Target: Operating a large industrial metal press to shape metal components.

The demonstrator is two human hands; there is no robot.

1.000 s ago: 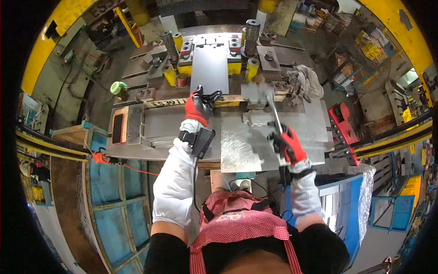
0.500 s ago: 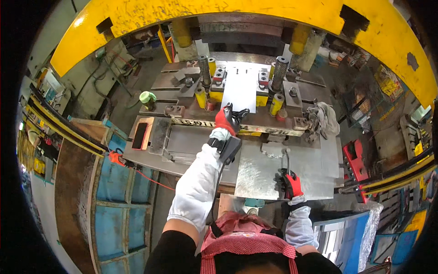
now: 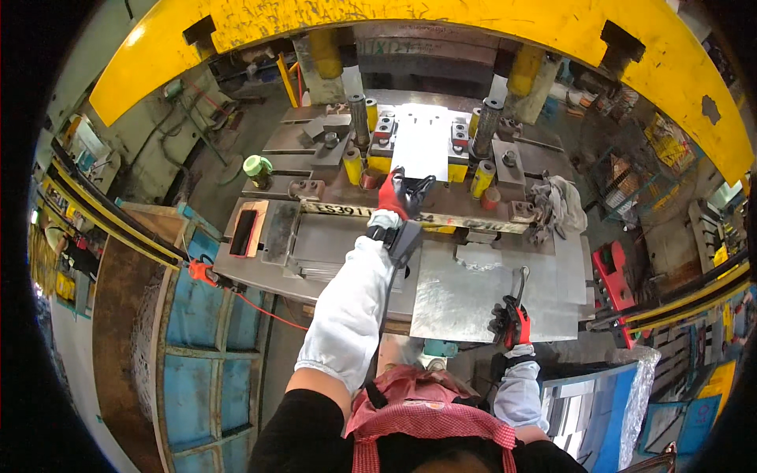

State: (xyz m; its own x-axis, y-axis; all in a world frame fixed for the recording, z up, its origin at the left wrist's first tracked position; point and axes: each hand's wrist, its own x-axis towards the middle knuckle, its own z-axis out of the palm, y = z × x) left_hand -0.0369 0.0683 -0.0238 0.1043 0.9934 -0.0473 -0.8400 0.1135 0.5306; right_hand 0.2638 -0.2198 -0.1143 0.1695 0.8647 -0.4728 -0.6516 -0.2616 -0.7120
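My left hand (image 3: 400, 193), in a red and black glove with a white sleeve, reaches forward to the near edge of the flat grey metal sheet (image 3: 419, 140) lying in the press die (image 3: 371, 162). Its fingers touch that edge; whether they grip it I cannot tell. My right hand (image 3: 512, 323), gloved the same way, holds a thin metal hook tool (image 3: 520, 281) near the front edge of the steel work table (image 3: 465, 303). A small bent metal piece (image 3: 477, 254) lies on the table ahead of the tool, apart from it.
A big yellow press frame (image 3: 410, 27) arches overhead. Guide posts and yellow blocks (image 3: 482, 177) flank the die. A green cup (image 3: 256, 167) stands at the left, a rag (image 3: 561, 201) at the right, a red box (image 3: 609, 276) beside the table, blue panels (image 3: 197, 347) lower left.
My left hand has pushed further forward toward the sheet in the die. My right hand has drawn back toward the table's front edge with the hook tool, away from the bent piece.
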